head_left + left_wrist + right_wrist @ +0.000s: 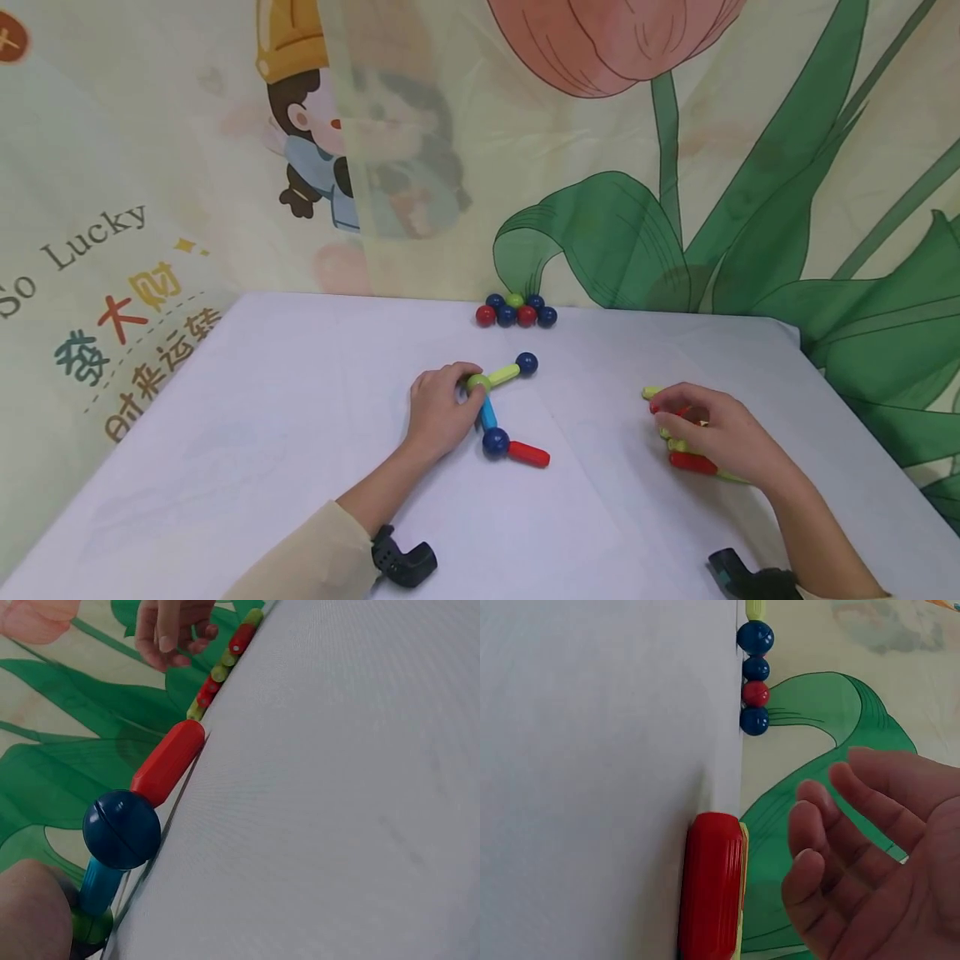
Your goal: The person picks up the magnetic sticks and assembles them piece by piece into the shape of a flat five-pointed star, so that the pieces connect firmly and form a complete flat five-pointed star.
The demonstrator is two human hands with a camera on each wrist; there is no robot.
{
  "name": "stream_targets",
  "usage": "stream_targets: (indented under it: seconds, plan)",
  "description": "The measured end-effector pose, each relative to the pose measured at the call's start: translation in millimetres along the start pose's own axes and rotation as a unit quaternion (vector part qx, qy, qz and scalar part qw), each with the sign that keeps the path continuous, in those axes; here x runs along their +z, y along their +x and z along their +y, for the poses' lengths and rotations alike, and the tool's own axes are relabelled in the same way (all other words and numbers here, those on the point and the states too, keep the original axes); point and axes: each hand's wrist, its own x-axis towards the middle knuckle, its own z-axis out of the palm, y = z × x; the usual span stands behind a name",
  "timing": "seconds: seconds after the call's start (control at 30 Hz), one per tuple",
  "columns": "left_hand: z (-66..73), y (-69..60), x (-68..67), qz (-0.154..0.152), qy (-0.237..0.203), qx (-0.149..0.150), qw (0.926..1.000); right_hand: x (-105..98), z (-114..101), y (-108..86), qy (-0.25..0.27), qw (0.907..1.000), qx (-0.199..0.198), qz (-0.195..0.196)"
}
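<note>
My left hand [444, 408] pinches a light green ball [478, 382] between thumb and fingers. That ball joins a yellow-green rod [504, 375], tipped by a dark blue ball [527, 363], to a blue rod [488, 412]. The blue rod runs to another dark blue ball [496, 442], from which a red rod [528, 454] sticks out. Over at the right, my right hand [885, 855] hovers above a group of loose rods, its fingers loosely bent with nothing between them. A red rod [714, 885] lies below it; the hand partly hides the group in the head view.
Several dark blue, red and green balls sit in a cluster, including a red ball [486, 316], at the back edge of the white table [262, 467]. A printed cloth [420, 258] hangs behind the table.
</note>
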Motion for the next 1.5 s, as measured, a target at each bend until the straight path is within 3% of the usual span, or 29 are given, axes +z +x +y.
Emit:
stream_targets:
  seconds: [0.2,0.7,1.2,1.5]
  plan:
    - [1.2,-0.2,0.7,0.0,-0.002,0.003,1.0,-3,5,-4.7,-0.032,0.9993,-0.002,-0.017]
    - [2.9,-0.5,-1.6,0.0,0.002,-0.001,1.0,-11,26,-17.3,-0.09,0.9934,0.038,-0.06]
    - [1.1,-0.5,-0.7,-0.001,0.001,-0.001,1.0,-9,19,-14.2,-0.194,0.9732,0.072,-0.101]
    - [2.2,-1.0,-1.9,-0.002,-0.002,-0.004,1.0,0,16,-14.2,-0.225,0.9658,0.063,-0.113]
